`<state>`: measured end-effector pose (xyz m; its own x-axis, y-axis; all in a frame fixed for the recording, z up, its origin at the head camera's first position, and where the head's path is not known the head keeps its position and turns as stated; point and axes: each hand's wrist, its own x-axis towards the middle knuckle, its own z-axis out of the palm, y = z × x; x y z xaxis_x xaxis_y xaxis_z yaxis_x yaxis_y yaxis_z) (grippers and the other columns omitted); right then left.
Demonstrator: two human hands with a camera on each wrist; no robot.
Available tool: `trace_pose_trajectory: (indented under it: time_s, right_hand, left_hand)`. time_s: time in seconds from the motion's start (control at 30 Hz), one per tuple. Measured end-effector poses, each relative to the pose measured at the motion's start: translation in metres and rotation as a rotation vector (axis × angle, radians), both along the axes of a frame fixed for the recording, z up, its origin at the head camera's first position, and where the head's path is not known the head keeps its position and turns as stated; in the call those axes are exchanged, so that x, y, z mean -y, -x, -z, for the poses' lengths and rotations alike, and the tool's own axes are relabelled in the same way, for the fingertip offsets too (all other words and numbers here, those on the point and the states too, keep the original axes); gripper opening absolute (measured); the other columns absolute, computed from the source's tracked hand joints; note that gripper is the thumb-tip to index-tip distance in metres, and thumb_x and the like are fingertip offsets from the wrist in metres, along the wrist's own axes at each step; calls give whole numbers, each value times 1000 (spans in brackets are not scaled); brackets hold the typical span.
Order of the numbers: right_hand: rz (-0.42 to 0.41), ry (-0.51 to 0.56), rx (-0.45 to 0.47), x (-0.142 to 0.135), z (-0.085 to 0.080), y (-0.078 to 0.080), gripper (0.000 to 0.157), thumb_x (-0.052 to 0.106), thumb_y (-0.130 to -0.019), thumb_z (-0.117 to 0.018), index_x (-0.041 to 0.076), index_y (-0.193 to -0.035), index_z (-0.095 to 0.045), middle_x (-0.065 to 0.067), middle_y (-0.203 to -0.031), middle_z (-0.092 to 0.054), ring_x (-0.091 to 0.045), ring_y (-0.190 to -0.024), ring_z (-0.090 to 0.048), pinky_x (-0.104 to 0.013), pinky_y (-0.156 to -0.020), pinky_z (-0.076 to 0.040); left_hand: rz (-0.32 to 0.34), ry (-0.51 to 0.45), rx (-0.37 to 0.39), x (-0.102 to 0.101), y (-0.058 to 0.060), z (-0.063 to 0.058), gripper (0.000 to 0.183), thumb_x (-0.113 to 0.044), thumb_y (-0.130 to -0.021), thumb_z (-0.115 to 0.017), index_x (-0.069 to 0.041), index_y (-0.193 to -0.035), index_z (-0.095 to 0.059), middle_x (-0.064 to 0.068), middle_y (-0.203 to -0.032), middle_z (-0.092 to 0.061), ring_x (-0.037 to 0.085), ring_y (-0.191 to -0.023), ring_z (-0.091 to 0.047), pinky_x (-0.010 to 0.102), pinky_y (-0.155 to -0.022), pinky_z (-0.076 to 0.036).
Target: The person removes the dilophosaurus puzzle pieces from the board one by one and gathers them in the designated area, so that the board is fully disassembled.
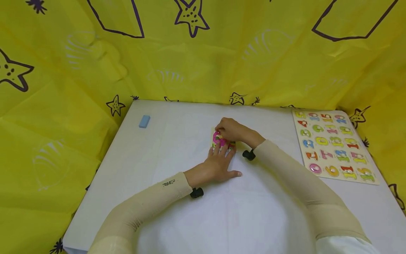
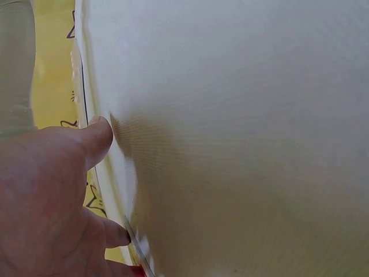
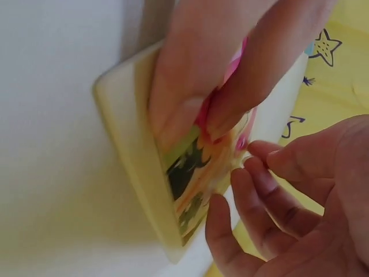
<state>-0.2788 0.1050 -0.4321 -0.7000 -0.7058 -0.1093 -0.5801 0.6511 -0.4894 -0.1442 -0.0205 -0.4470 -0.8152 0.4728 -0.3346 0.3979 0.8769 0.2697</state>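
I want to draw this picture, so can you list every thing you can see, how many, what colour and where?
Small puzzle board: one, pale wood with a pink piece and colourful picture, middle of the table, under both hands.
Number puzzle board: one, pale wood with many-coloured numbers, right side of the table.
Blue block: one, light blue, far left of the table.
Table: one, white.
Curtain: one, yellow with dark purple stars, behind and beside the table.
Left hand: fingers flat on the small board.
Right hand: fingers curled at the board's far edge.
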Motion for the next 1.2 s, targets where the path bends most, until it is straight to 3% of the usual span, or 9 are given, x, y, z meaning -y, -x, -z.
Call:
trace_pose_trajectory:
  time_s: [0.37,0.6,0.93,1.2]
  right_hand:
    - [32,53,41,0,9,3,29,10,-101,-70,-8,-123,-69,-21,-116,-65,-32,-105,-62,-47,-100,-53]
    - [48,37,50,2,8,1,29,11,-103,-68,-7,-125,-65,-23,-120,-60,-32,-105,-58,-48,-102,-50]
    - [61,15,75,5,4,-1,29,10,-104,-64,-7,-127,-61,-26,-129,-54,-38,-118,-59,-50,-109,-49]
    - [54,4,77,6,8,0,19,12,-105,-65,-2,-118,-66,-23,-127,-54,-33,-112,-56,-48,-104,-50]
  left_hand:
    - [11,-5,10,2,0,2,97,-73,-99,-52,-19,-172,-14,12,-179,2,45,-163,0,63,-128,-16]
    - [14,-2,11,2,-1,-1,97,-71,-100,-52,-19,-172,-13,12,-179,2,45,-163,0,63,-128,-16]
    - [10,5,13,2,-1,-2,97,-72,-99,-53,-19,-172,-14,12,-179,2,45,-163,0,63,-128,-15]
    - [12,18,3,1,-1,-1,98,-72,-99,-52,-19,-171,-14,12,-179,1,45,-163,1,63,-128,-15]
